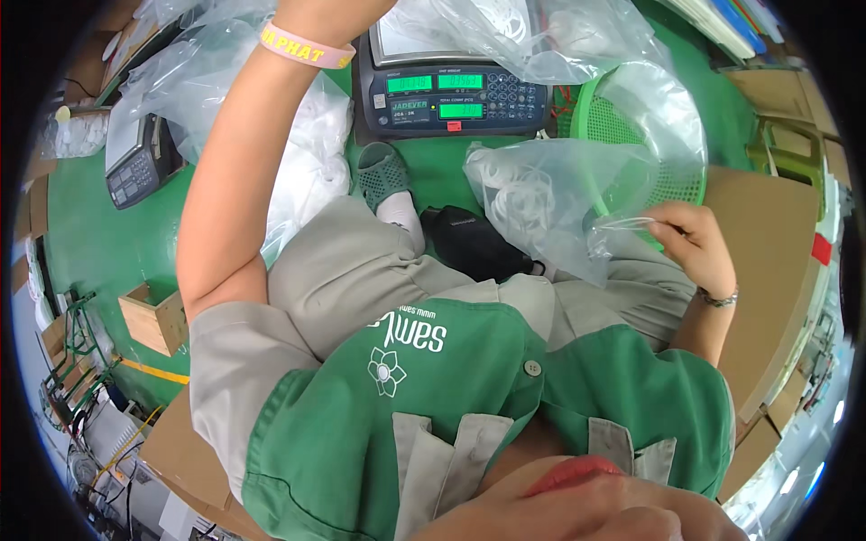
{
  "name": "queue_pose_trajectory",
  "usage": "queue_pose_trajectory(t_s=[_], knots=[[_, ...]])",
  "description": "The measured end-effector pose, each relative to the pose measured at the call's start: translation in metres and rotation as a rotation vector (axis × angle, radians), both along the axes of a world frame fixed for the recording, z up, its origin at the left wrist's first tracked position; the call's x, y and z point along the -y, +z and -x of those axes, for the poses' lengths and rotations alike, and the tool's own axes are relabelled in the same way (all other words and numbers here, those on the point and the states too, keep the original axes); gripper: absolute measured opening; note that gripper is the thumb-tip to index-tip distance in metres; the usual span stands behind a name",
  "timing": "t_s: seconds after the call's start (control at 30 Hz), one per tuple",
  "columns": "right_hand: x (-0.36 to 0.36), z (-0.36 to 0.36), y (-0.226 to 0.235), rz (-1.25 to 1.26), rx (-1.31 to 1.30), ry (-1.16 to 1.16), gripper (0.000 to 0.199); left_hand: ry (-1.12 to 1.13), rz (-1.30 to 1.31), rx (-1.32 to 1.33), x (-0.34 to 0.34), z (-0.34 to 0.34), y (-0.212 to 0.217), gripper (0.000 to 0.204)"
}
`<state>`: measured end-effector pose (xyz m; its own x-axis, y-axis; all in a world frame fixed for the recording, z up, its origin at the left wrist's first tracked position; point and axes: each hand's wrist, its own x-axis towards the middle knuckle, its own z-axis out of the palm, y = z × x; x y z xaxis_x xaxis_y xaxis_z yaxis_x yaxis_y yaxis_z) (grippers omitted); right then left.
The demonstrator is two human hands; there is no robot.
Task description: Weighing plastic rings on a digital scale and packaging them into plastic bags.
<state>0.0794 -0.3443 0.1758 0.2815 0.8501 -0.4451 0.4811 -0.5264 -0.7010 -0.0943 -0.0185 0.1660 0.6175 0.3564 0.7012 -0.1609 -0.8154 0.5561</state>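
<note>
My left arm reaches up to the top edge, where a pink wristband circles the wrist. Only the back part of my left hand (pixel 336 16) shows; its fingers lie outside the picture. Just right of it stands a counting scale (pixel 494 115) with lit green displays. At the right, my right hand (pixel 690 242) is closed in a pinch on a thin white strand (pixel 622 224). This strand stretches left over a clear plastic bag (pixel 577 257) holding white ring-like pieces (pixel 519 185). Whether the strand is one of those pieces I cannot tell.
A green mesh basket (pixel 687 171) stands behind the bag. Near my knees lies a black pouch (pixel 471 245). More clear plastic (pixel 311 153) with white contents is at the left, beside a second scale (pixel 140 162). A wooden box (pixel 155 316) and a large carton (pixel 767 261) flank me.
</note>
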Motion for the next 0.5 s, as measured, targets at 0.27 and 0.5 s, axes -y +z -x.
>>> queue_pose_trajectory(t_s=[0.27, 0.5], knots=[[-0.005, 0.004, -0.029, -0.034, 0.206, 0.156, 0.010, -0.002, 0.078, -0.057, 0.004, -0.008, -0.004, 0.066], [-0.008, 0.009, -0.039, -0.034, 0.260, 0.230, 0.019, 0.146, 0.050, -0.184, 0.008, -0.011, -0.005, 0.076]])
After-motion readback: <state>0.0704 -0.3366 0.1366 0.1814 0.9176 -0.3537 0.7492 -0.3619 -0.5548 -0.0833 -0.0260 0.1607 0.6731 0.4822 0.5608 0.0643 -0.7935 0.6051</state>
